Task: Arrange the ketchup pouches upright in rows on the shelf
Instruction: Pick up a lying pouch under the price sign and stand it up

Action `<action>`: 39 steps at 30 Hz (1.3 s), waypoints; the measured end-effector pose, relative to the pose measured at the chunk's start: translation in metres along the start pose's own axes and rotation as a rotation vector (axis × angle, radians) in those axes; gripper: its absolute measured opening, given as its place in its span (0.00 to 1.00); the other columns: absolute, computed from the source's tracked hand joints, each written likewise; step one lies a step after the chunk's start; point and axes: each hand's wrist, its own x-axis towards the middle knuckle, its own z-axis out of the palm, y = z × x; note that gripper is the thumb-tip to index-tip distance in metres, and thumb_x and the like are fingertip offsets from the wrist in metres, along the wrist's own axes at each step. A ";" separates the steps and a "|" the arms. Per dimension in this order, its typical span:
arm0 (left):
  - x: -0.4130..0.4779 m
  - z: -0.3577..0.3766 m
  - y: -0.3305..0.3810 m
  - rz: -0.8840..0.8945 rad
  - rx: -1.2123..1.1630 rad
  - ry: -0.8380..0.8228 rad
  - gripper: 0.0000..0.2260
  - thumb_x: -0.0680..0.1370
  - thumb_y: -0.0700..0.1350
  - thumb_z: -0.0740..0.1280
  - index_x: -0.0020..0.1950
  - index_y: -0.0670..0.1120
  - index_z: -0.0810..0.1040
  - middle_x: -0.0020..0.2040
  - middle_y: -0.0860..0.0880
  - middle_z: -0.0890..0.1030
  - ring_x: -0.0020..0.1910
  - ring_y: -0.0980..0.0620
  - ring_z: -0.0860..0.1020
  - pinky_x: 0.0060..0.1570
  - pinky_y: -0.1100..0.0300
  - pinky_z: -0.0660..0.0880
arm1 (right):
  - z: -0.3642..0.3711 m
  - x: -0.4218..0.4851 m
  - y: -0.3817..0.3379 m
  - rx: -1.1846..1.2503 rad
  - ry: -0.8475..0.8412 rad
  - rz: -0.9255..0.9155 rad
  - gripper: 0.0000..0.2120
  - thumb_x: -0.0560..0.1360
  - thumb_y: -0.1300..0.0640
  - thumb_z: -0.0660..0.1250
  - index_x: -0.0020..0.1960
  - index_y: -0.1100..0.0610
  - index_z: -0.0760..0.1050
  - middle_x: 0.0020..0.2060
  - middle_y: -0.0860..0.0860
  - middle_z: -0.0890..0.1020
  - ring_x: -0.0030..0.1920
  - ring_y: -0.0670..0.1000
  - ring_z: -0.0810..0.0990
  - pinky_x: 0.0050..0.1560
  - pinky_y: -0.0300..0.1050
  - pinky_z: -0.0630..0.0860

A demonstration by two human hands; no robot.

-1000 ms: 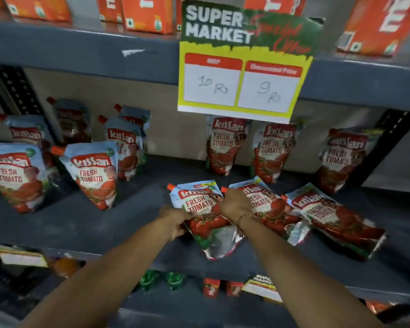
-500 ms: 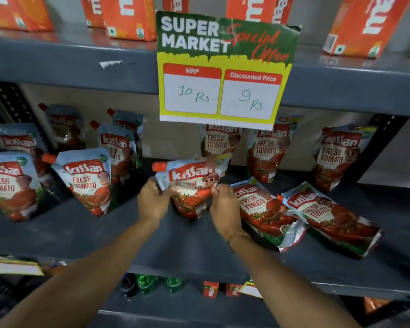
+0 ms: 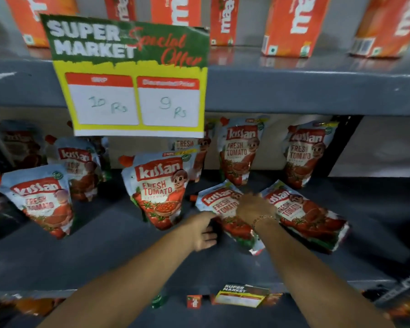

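Observation:
On the grey shelf, a Kissan ketchup pouch stands upright in the middle, free of both hands. Just right of it a second pouch lies flat. My right hand rests on its upper part with fingers curled over it. My left hand is at that pouch's lower left edge, fingers apart. A third pouch lies flat further right. Upright pouches stand at the back and on the left.
A "Super Market Special Offer" price sign hangs from the shelf above and hides part of the back row. Orange cartons stand on the upper shelf. Small items and another sign sit on the shelf below.
The pouch held in both hands has been stood upright mid-shelf and let go. Both hands moved right onto the neighbouring flat pouch. The camera moved closer and tilted up.

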 end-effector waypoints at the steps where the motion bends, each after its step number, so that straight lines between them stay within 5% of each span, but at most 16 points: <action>1: 0.003 0.008 0.002 -0.011 0.000 -0.008 0.25 0.78 0.44 0.64 0.74 0.41 0.64 0.73 0.41 0.68 0.71 0.43 0.68 0.66 0.52 0.68 | -0.002 0.003 0.009 -0.017 -0.084 -0.040 0.23 0.76 0.51 0.54 0.68 0.59 0.67 0.68 0.58 0.71 0.66 0.60 0.71 0.65 0.55 0.68; 9: 0.030 0.034 0.016 0.087 0.004 0.121 0.25 0.75 0.32 0.67 0.72 0.42 0.67 0.71 0.43 0.71 0.70 0.43 0.70 0.63 0.50 0.70 | -0.016 0.013 0.034 0.498 -0.094 -0.006 0.19 0.72 0.52 0.62 0.57 0.63 0.76 0.57 0.61 0.80 0.56 0.60 0.79 0.52 0.45 0.73; 12: 0.034 0.034 0.021 0.314 0.098 0.282 0.16 0.74 0.30 0.68 0.61 0.38 0.76 0.60 0.39 0.80 0.56 0.41 0.78 0.56 0.48 0.76 | -0.022 0.012 0.035 0.553 -0.023 -0.078 0.15 0.75 0.55 0.59 0.50 0.65 0.78 0.53 0.62 0.82 0.53 0.60 0.80 0.45 0.42 0.69; 15: 0.019 0.035 0.025 0.634 0.287 0.403 0.13 0.74 0.35 0.69 0.58 0.40 0.78 0.55 0.44 0.82 0.54 0.45 0.80 0.53 0.53 0.77 | -0.027 0.004 0.037 0.640 0.155 -0.208 0.12 0.76 0.59 0.58 0.47 0.64 0.78 0.50 0.61 0.82 0.51 0.60 0.80 0.43 0.42 0.69; 19: 0.004 0.037 0.017 0.935 0.310 0.446 0.11 0.76 0.37 0.68 0.57 0.40 0.75 0.54 0.47 0.81 0.53 0.50 0.80 0.58 0.55 0.77 | -0.010 -0.006 0.039 0.944 0.370 -0.353 0.11 0.77 0.62 0.58 0.57 0.62 0.73 0.54 0.60 0.79 0.56 0.59 0.78 0.57 0.51 0.75; 25: 0.027 0.057 -0.020 0.800 0.143 0.616 0.15 0.78 0.42 0.64 0.63 0.40 0.74 0.59 0.43 0.81 0.59 0.43 0.79 0.59 0.49 0.75 | -0.002 -0.007 0.054 1.111 0.146 -0.484 0.23 0.74 0.59 0.64 0.68 0.53 0.64 0.63 0.53 0.76 0.63 0.52 0.75 0.66 0.52 0.72; 29: 0.028 0.111 -0.032 0.518 -0.240 0.757 0.19 0.76 0.44 0.66 0.64 0.37 0.74 0.59 0.39 0.79 0.58 0.39 0.78 0.56 0.51 0.75 | -0.003 -0.002 0.079 0.848 0.126 -0.543 0.25 0.74 0.53 0.63 0.70 0.50 0.63 0.67 0.52 0.72 0.67 0.53 0.71 0.68 0.54 0.69; 32: 0.027 0.154 -0.039 0.277 -0.323 0.495 0.19 0.78 0.47 0.63 0.67 0.41 0.72 0.62 0.42 0.77 0.54 0.42 0.77 0.54 0.53 0.76 | -0.016 0.011 0.115 0.372 0.287 -0.441 0.21 0.75 0.53 0.60 0.67 0.58 0.68 0.66 0.57 0.73 0.66 0.57 0.70 0.68 0.49 0.67; 34: 0.021 0.181 -0.039 0.101 -0.310 0.244 0.18 0.80 0.45 0.60 0.69 0.41 0.70 0.64 0.41 0.74 0.54 0.43 0.76 0.52 0.54 0.72 | -0.032 0.022 0.141 0.135 0.096 -0.204 0.27 0.73 0.48 0.62 0.69 0.58 0.65 0.68 0.58 0.70 0.68 0.59 0.68 0.69 0.51 0.65; 36: 0.020 0.199 -0.039 0.018 -0.231 0.082 0.20 0.80 0.44 0.62 0.71 0.41 0.68 0.63 0.41 0.75 0.55 0.44 0.76 0.55 0.55 0.72 | -0.047 0.028 0.163 0.122 -0.151 -0.064 0.36 0.70 0.41 0.64 0.72 0.56 0.61 0.70 0.57 0.67 0.69 0.59 0.67 0.70 0.52 0.66; 39: 0.030 0.204 -0.035 0.034 -0.183 0.043 0.22 0.77 0.40 0.66 0.71 0.40 0.68 0.59 0.41 0.75 0.42 0.47 0.75 0.53 0.55 0.72 | -0.057 0.032 0.177 0.208 -0.233 -0.084 0.29 0.74 0.47 0.63 0.70 0.60 0.62 0.69 0.58 0.70 0.67 0.58 0.71 0.65 0.45 0.70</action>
